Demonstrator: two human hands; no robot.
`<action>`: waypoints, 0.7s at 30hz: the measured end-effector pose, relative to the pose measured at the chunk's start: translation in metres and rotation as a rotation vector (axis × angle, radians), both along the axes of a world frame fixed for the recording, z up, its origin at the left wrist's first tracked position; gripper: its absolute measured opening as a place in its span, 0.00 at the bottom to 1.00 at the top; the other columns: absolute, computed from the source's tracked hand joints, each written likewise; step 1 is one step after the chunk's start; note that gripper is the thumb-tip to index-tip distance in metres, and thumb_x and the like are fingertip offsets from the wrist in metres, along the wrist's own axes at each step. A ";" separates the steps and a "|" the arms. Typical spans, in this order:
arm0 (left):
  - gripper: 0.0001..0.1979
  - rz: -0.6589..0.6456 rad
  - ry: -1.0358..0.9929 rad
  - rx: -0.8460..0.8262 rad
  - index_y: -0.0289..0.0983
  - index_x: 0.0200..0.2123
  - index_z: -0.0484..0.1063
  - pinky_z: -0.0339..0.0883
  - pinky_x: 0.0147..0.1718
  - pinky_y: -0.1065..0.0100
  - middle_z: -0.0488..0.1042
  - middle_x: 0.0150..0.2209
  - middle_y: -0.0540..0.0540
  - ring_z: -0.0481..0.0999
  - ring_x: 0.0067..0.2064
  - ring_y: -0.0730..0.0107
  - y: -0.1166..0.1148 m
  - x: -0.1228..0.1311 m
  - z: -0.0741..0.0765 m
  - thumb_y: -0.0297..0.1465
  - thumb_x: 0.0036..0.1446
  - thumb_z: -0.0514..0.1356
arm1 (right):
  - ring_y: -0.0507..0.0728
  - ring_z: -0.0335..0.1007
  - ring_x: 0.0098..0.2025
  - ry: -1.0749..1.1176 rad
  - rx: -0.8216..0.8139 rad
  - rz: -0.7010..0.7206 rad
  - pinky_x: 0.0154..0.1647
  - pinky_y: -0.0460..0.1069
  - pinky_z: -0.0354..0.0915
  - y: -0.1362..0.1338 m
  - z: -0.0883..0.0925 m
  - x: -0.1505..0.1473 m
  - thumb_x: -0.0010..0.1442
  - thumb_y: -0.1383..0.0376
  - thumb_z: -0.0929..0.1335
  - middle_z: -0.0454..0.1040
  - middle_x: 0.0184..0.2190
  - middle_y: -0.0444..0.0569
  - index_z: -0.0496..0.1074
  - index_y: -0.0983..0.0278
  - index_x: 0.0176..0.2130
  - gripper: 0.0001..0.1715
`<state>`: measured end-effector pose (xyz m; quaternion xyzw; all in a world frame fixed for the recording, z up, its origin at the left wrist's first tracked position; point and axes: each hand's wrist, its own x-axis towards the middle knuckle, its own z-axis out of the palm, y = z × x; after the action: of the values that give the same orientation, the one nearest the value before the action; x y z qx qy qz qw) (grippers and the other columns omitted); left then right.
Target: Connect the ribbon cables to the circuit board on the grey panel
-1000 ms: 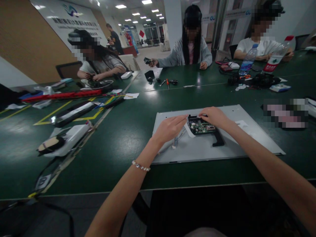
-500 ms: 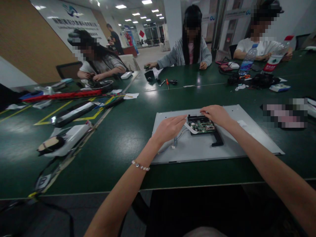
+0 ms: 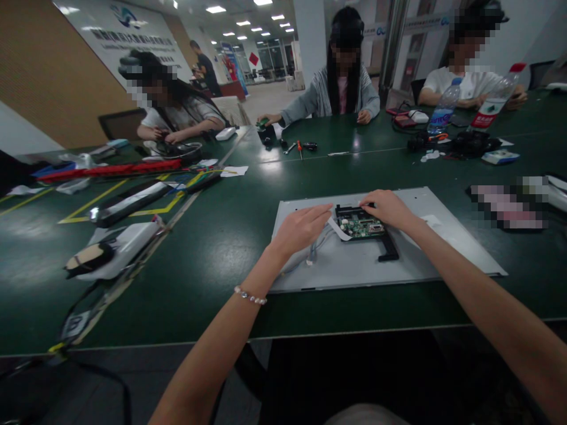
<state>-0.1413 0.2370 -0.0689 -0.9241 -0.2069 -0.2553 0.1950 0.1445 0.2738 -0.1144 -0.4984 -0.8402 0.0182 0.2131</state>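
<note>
A grey metal panel (image 3: 443, 248) lies flat on the dark green table (image 3: 212, 260) in front of me. A green circuit board (image 3: 361, 224) in a black bracket sits on the panel's upper middle. My left hand (image 3: 301, 227) rests on the panel just left of the board, fingers curled over a white flat ribbon cable (image 3: 339, 231) and thin wires (image 3: 316, 248). My right hand (image 3: 387, 208) is at the board's far right corner, fingers pinched on its top edge; what they grip is hidden.
Three people sit across the table working. A red-handled screwdriver (image 3: 300, 147) and small parts lie mid-table. Two water bottles (image 3: 443, 112) stand at the far right. A black-and-white bar (image 3: 128, 200), a red strip (image 3: 115, 170) and a white device (image 3: 115, 248) lie left.
Both hands stay at the circuit board with only slight shifts. The person opposite has lowered a hand holding a small black object onto the table.
</note>
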 end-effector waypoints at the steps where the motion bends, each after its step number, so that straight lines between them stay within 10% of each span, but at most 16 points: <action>1: 0.12 -0.002 0.000 0.003 0.31 0.44 0.75 0.75 0.44 0.63 0.75 0.51 0.39 0.78 0.46 0.66 0.000 0.000 0.000 0.26 0.65 0.53 | 0.60 0.74 0.46 0.004 -0.001 0.003 0.50 0.54 0.66 0.000 0.000 0.000 0.61 0.67 0.65 0.80 0.41 0.49 0.80 0.61 0.40 0.13; 14: 0.13 0.060 -0.070 0.030 0.33 0.47 0.75 0.75 0.42 0.64 0.77 0.49 0.40 0.79 0.45 0.66 0.002 -0.004 -0.001 0.26 0.65 0.52 | 0.62 0.72 0.50 0.166 0.104 0.036 0.54 0.59 0.65 -0.025 0.026 -0.010 0.63 0.64 0.65 0.78 0.46 0.53 0.76 0.63 0.46 0.14; 21: 0.14 0.089 -0.114 -0.017 0.34 0.49 0.74 0.75 0.41 0.65 0.78 0.48 0.40 0.80 0.44 0.66 0.006 -0.009 -0.004 0.27 0.65 0.53 | 0.61 0.67 0.56 0.237 0.258 0.337 0.57 0.59 0.64 -0.061 0.044 -0.044 0.63 0.64 0.66 0.72 0.55 0.53 0.68 0.60 0.58 0.23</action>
<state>-0.1500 0.2434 -0.0734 -0.8995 -0.2608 -0.2967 0.1864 0.1001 0.2128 -0.0703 -0.3142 -0.8760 0.0041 0.3659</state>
